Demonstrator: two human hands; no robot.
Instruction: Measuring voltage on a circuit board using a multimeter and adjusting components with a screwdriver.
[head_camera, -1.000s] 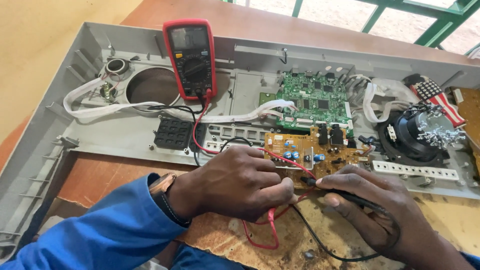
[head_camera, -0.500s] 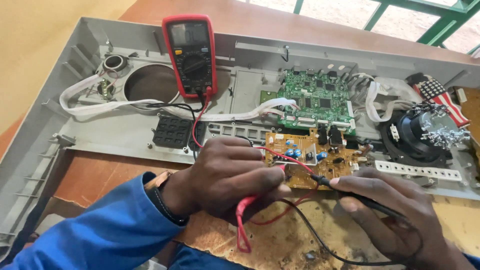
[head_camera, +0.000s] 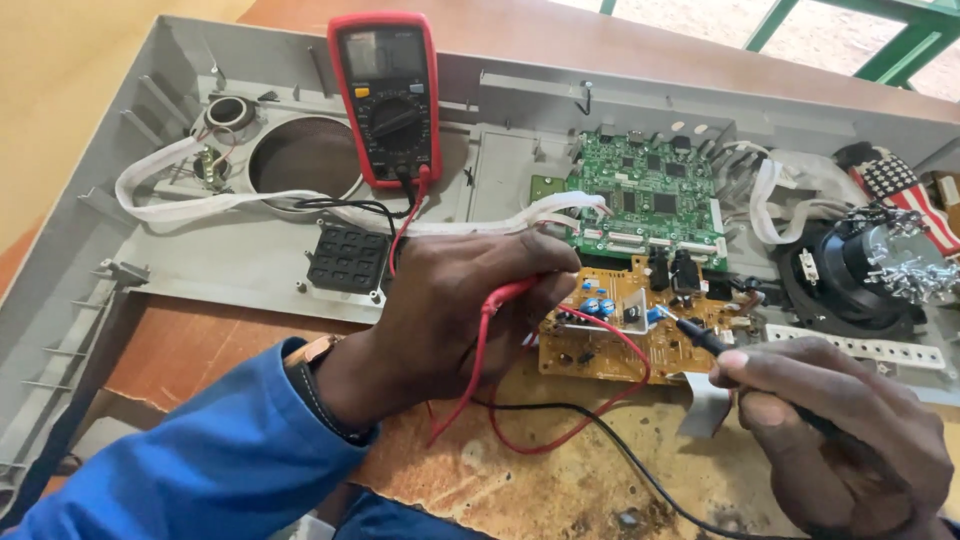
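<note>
Tan circuit board (head_camera: 640, 335) lies on the worn wooden table (head_camera: 520, 480), at the front edge of an opened grey plastic casing (head_camera: 230, 255). The left hand (head_camera: 460, 310) pinches a red probe (head_camera: 510, 293) beside the board; the right hand (head_camera: 830, 440) grips a black probe (head_camera: 700, 338), tip touching the board. A red multimeter (head_camera: 387, 95) rests in the casing behind.

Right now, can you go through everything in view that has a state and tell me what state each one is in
left hand: closed on the red probe, tip hidden
right hand: gripping the black probe, tip on the tan circuit board
multimeter: propped against the casing, both leads plugged in, display unreadable
grey casing: opened, insides exposed
green circuit board: mounted in the casing, ribbon cables attached
speaker: lying in the casing, magnet up
</note>
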